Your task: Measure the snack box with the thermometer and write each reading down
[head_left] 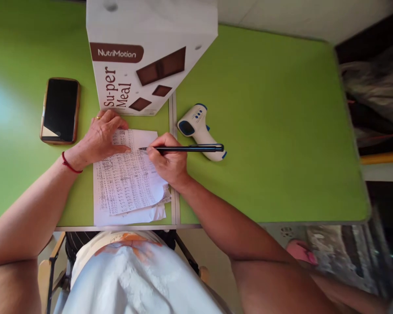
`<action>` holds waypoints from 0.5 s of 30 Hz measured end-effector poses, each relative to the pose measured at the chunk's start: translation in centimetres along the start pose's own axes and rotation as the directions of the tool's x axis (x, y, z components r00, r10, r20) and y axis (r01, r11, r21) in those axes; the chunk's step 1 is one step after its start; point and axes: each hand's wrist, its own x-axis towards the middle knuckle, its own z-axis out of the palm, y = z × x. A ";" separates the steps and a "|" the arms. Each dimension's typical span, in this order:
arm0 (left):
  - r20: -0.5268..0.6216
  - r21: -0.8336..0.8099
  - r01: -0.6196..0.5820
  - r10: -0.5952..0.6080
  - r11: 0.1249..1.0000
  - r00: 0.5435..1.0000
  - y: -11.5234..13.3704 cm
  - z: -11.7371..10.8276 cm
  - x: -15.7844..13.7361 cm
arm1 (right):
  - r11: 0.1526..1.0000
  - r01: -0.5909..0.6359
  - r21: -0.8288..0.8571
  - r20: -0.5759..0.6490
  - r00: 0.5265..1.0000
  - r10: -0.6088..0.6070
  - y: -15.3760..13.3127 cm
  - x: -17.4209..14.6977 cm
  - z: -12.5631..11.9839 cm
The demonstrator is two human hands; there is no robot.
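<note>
Sheets of paper [131,183] covered in rows of small handwriting lie stacked near the table's front edge, their lower right corners curled. My left hand [103,135] rests on the upper left part of the top sheet, fingers spread and thumb pointing right. A dark pen [196,148] is pinched in my right hand [170,161], its tip at the paper's upper middle and its barrel pointing right. The pen's back end crosses over the handle of a white and blue infrared thermometer [196,120] lying on the table.
A white NutriMotion box [118,35] stands just behind the papers. To the left lies a phone [60,111] in a brown-edged case. A metal seam [174,205] divides the green table [275,131]. Clear plastic bags [334,257] and a pink item [301,252] are at the lower right.
</note>
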 end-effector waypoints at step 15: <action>0.002 0.019 -0.006 0.006 1.000 1.000 -0.1 0.1 0.0 | 0.997 0.032 -0.071 0.065 0.998 -0.027 0.2 0.1 -0.1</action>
